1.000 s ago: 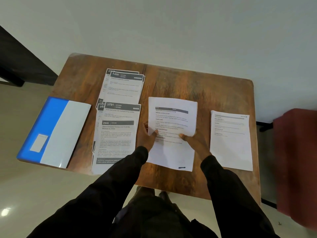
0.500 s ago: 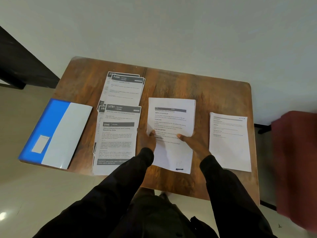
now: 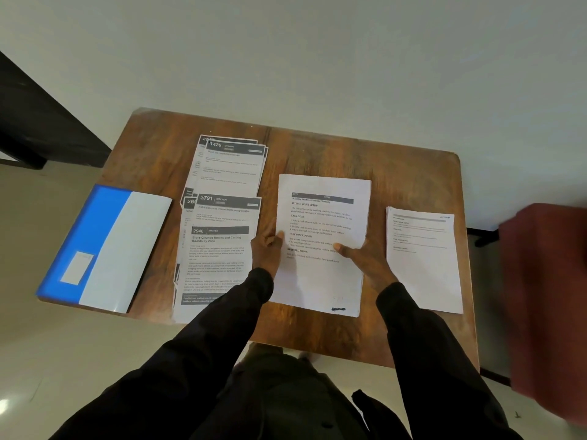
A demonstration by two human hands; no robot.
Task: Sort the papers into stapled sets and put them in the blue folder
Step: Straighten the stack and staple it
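Washing Machine Exterior Cleaning sheet (image 3: 321,281), 2946 KITCHEN sheet (image 3: 216,250)

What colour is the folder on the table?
The folder is blue and white, seen in the head view.

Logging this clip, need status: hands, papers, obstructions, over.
Left grip and right grip pinch middle paper set by its sides. Blue folder at table's left edge. Kitchen sheets lie between.

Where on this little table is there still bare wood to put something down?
Widest free patch: the far strip of the table by the wall, beyond the middle sheet and the right-hand sheets. Smaller ones: the far left corner behind the blue folder, and the near edge between the sleeves. Crowded: the overlapping header sheets beside the folder.
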